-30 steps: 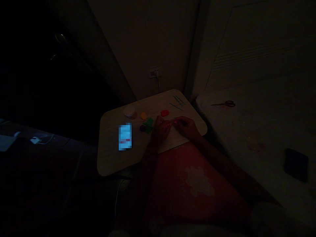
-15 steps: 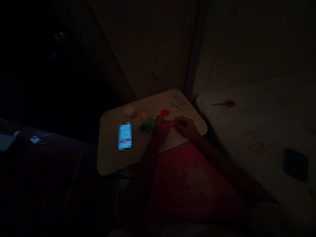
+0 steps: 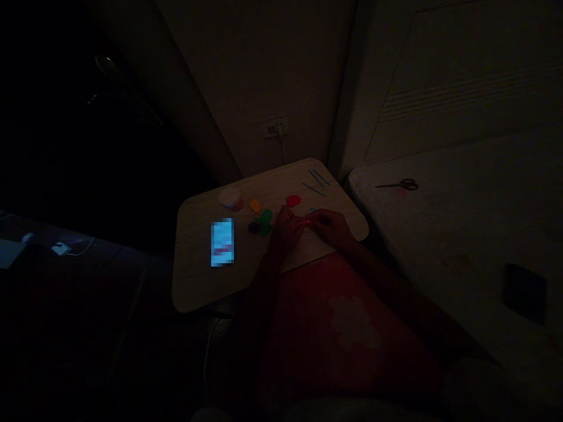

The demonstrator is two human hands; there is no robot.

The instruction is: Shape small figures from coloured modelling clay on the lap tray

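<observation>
In dim light, my left hand [image 3: 285,233] and my right hand [image 3: 332,225] meet over the table's near right part, fingers pinched together. Between their fingertips is a small red strip of modelling clay [image 3: 304,222], its exact shape hard to make out. Just beyond my left hand lies a red clay lump [image 3: 293,201]. To its left are a green lump [image 3: 265,216], an orange lump [image 3: 255,205] and a dark purple lump [image 3: 253,227]. The tip of a blue-green piece [image 3: 313,210] shows behind my right fingers.
The small table [image 3: 197,287] also bears a lit phone [image 3: 222,242], a round tub [image 3: 229,197] and several thin sticks [image 3: 314,189]. Scissors [image 3: 402,184] and a dark flat object [image 3: 525,293] lie on the pale surface at right. A plugged socket [image 3: 275,127] is behind.
My right fingertips have shifted slightly left, nearer my left fingers, over the red strip. The blue-green piece behind the right hand now shows more than a second ago.
</observation>
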